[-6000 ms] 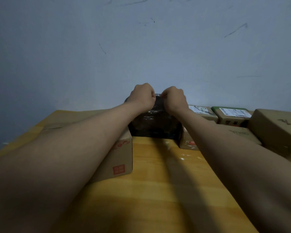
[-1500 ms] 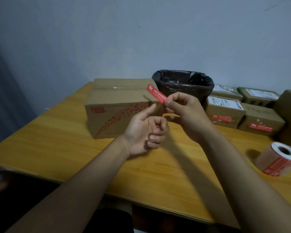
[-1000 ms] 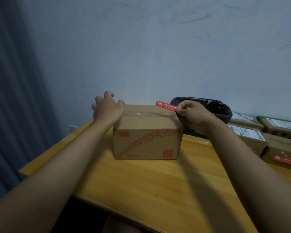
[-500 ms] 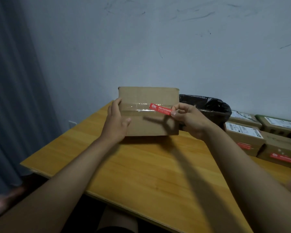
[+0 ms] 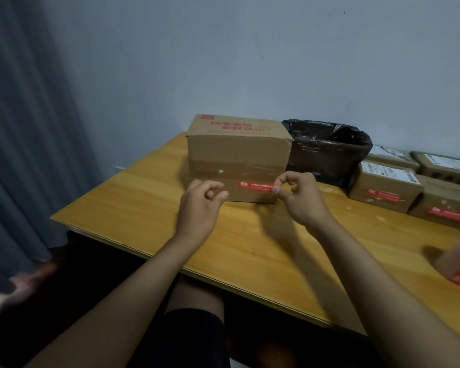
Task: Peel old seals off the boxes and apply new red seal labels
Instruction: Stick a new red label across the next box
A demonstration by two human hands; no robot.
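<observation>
Cardboard box (image 5: pixel 238 152) stood on table (image 5: pixel 144 205). Right hand (image 5: pixel 299 196) pinched red seal label (image 5: pixel 254 185) against its front; left hand (image 5: pixel 201 205) loosely curled, holding nothing.

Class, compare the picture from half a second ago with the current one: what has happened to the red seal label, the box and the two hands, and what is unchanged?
The red seal label now lies flat on the cardboard box, below the tape seam; the right hand is at its right end. The left hand has let go of the box and hangs curled, holding nothing. The box's printed face now points up. The black-lined bin and sealed small boxes stayed put.
</observation>
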